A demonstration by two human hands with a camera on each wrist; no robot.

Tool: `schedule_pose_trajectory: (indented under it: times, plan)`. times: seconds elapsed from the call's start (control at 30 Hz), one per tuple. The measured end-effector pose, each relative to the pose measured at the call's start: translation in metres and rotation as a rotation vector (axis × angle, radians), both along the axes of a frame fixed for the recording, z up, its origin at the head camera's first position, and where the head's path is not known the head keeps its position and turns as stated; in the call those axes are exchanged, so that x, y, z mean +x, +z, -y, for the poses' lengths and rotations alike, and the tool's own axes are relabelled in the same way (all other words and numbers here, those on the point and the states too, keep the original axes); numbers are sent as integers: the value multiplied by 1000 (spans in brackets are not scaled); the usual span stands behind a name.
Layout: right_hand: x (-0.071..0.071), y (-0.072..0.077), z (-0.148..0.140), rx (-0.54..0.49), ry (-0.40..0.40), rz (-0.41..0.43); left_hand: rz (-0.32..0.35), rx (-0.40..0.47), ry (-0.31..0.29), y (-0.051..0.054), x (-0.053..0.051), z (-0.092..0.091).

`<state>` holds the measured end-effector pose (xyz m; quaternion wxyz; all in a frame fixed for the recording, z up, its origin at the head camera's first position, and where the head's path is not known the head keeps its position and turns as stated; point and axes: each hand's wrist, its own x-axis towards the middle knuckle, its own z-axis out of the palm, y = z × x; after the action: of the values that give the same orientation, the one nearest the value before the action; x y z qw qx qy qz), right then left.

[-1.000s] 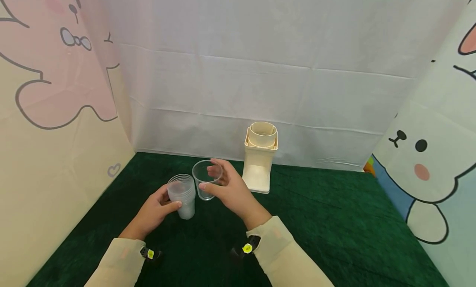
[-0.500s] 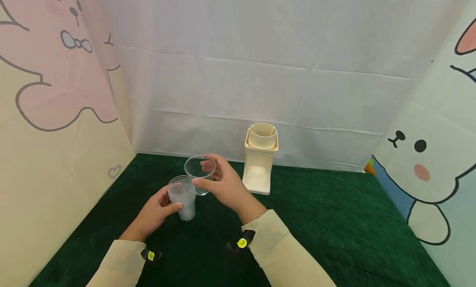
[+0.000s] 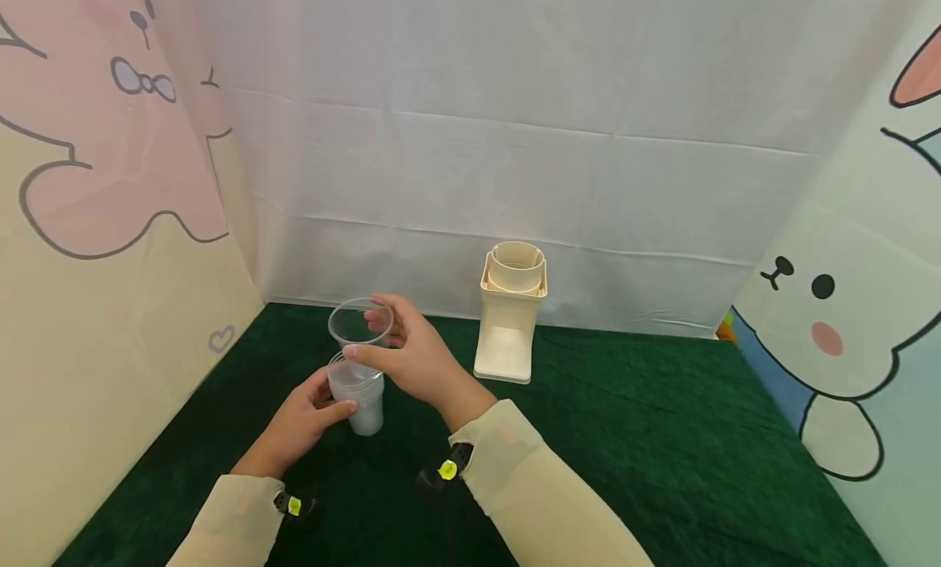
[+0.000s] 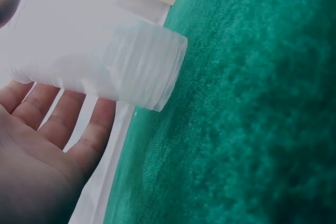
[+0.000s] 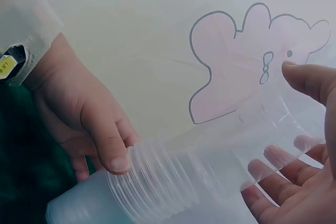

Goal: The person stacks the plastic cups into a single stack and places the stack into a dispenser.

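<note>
My left hand (image 3: 303,420) grips a stack of clear plastic cups (image 3: 365,408), fingers behind and thumb in front. In the left wrist view the ribbed lower end of the stack (image 4: 147,61) hangs over the green cloth. Directly above the stack, my right hand (image 3: 415,359) holds a single clear plastic cup (image 3: 351,326) between thumb and fingers. The right wrist view has this cup (image 5: 273,129) lined up with the stacked rims (image 5: 155,182), its lower part going into the stack's mouth. How deep it sits is hard to tell through the clear plastic.
A cream plastic holder (image 3: 507,330) with a round tube on top stands at the back of the green cloth-covered table (image 3: 647,436). A white curtain (image 3: 456,142) hangs behind. Printed cartoon panels stand at the left and right.
My right hand has moved left with the single cup, from beside the stack to over it, and the cup now enters its mouth. The left hand and stack have stayed nearly still.
</note>
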<state>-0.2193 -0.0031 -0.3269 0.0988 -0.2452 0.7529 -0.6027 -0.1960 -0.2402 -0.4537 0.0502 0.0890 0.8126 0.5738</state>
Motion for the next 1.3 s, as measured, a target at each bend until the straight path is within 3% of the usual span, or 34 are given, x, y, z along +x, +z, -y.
schedule_pose_trajectory:
  times: [0.67,1.3]
  plan:
    - [-1,-4,20,0,13,1,-14,30,-15,2,2,-1]
    - [-3,-16,21,13,-8,19,-26,9,-16,4,3,-1]
